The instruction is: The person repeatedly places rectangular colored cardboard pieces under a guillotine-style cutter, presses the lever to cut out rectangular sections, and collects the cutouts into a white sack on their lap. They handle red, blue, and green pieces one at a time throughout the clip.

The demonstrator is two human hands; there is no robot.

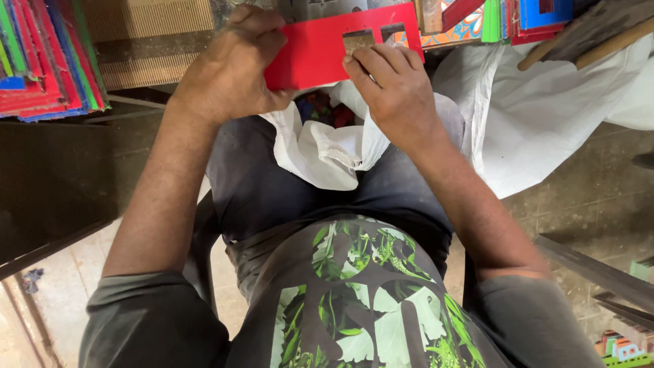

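While the person sits with knees apart, a large white sack (pixel 538 116) spreads over the floor to the right and a smaller white bag (pixel 320 153) lies open across the lap, with small colourful pieces just visible in its mouth. A stack of red, blue and green flat sheets (pixel 48 61) stands on edge at the upper left, well apart from the hands.

Above the lap bag, both hands hold one red flat panel (pixel 320 48) with a rectangular cut-out near its upper right. The left hand (pixel 228 71) is curled tightly round the panel's left end, fingers folded over the front. The right hand (pixel 395 88) is only partly closed: its fingertips (pixel 361 61) press against the panel's face just below the cut-out, and whether the thumb backs them from behind cannot be told.

As a judgement, the weak point is the right side. If those fingertips push harder than the left grip resists, the panel could twist or flex at the thin strip beside the cut-out and crack there. A slip of the left hand would likely drop it into the open bag below, among the small pieces.
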